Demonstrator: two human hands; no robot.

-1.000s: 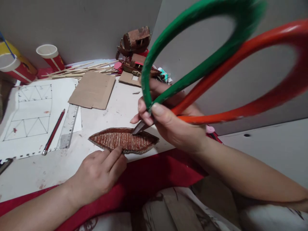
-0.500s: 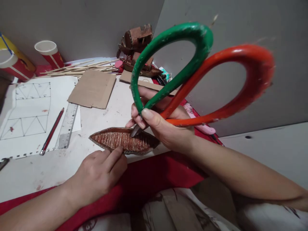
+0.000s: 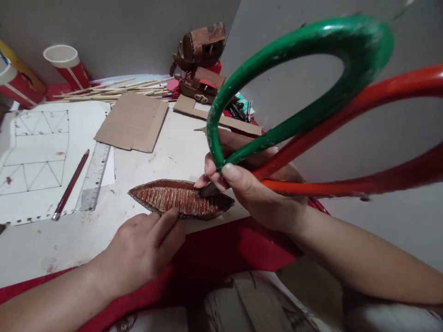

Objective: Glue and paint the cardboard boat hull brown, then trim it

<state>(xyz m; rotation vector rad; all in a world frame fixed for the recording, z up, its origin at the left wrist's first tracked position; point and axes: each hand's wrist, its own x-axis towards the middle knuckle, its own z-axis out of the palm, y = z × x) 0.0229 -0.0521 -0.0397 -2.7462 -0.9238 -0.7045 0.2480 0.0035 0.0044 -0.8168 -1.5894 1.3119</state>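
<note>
A small brown boat hull (image 3: 180, 199) with ribbed slats inside lies near the table's front edge. My left hand (image 3: 148, 244) pinches its near rim between thumb and fingers. Large scissors (image 3: 287, 133) with one green and one orange handle loop are gripped near the blades by my right hand (image 3: 256, 184). Their dark blade tip points down into the right part of the hull. My right fingertips are close to the hull's far rim; whether they touch it I cannot tell.
Behind the hull lies a cardboard piece (image 3: 133, 121). To the left are a ruler (image 3: 95, 177), a pencil (image 3: 72, 184) and a drawn sheet (image 3: 41, 152). Sticks (image 3: 121, 93), cups (image 3: 67, 67) and brown model boats (image 3: 202, 46) stand at the back.
My right hand and the scissors have moved right, and the handles loom larger. The blade tip has shifted right along the hull. My left hand has barely moved.
</note>
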